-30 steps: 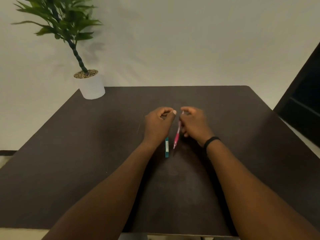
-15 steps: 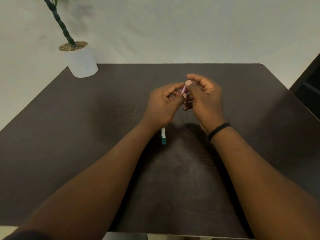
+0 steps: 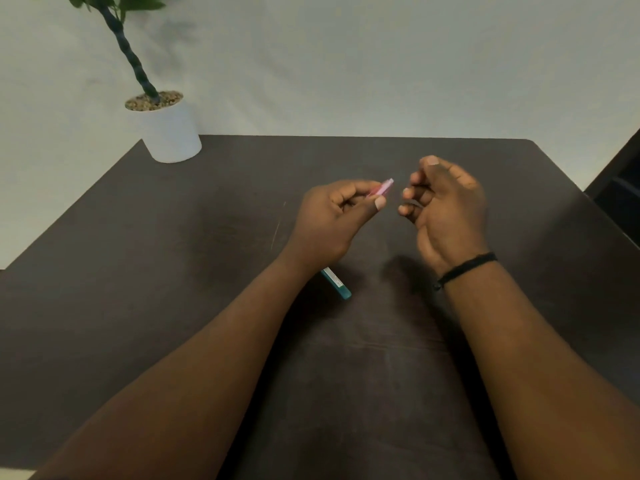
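Evidently, seen from the head, the left hand (image 3: 332,220) pinches the slim pink plastic pen (image 3: 382,187) above the dark brown counter (image 3: 173,271), its end offered to the right hand (image 3: 446,209), whose curled fingers may grip some small part, I cannot tell, while the teal plastic pen (image 3: 337,285) lies spare.

Head-worn wide view, forward and down, close over table (image 3: 138,271)

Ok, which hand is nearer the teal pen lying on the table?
Left. The left hand, holding a pink pen, sits right over the teal pen, wrist hiding one end; the right hand is off to its right.
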